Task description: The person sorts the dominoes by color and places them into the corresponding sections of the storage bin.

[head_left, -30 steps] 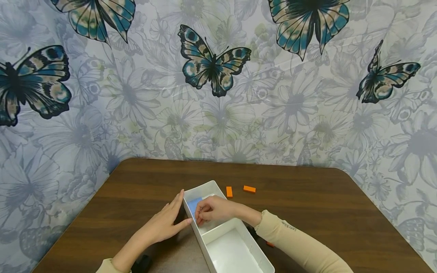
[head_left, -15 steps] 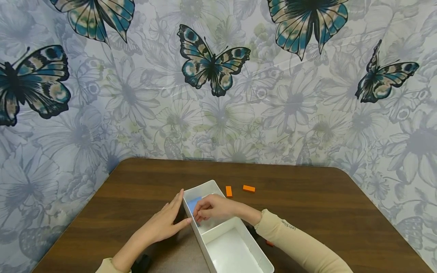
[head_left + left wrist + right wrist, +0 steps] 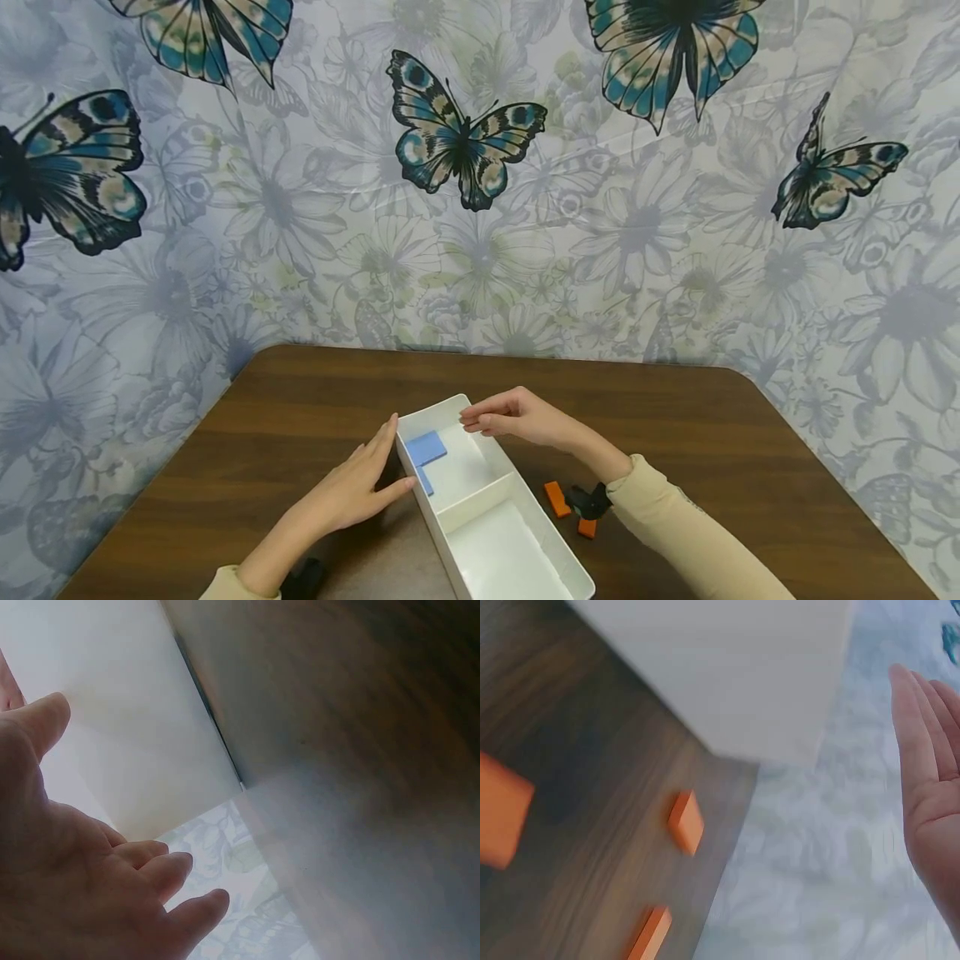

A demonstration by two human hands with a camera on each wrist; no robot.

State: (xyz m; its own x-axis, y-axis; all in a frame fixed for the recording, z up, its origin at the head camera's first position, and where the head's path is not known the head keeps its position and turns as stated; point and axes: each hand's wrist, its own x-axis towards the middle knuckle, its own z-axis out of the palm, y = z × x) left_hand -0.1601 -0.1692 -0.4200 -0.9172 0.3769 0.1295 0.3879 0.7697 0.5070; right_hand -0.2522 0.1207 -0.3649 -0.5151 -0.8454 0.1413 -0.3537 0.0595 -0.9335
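Note:
A white two-compartment box (image 3: 519, 533) stands on the table. Two flat blue blocks, one larger (image 3: 427, 448) and one narrow (image 3: 426, 480), lie along the left side of its far compartment. My left hand (image 3: 352, 492) rests against the box's left wall, its fingers straight and thumb at the rim; in the left wrist view the hand (image 3: 97, 877) lies spread alongside the white wall. My right hand (image 3: 521, 417) hovers over the far right rim, fingers extended with nothing between them. In the right wrist view this hand (image 3: 937, 772) is flat and bare.
Right of the box lie orange blocks, one (image 3: 557, 499) beside its wall and another (image 3: 587, 527) nearer me, by a black wrist camera (image 3: 588, 502). More orange blocks (image 3: 686, 823) show near the table's far edge. A patterned cloth (image 3: 480, 275) hangs behind the table (image 3: 337, 383).
My right hand has lifted out of the far compartment and moved right and away over the rim, uncovering the blue blocks. The left hand stays at the wall.

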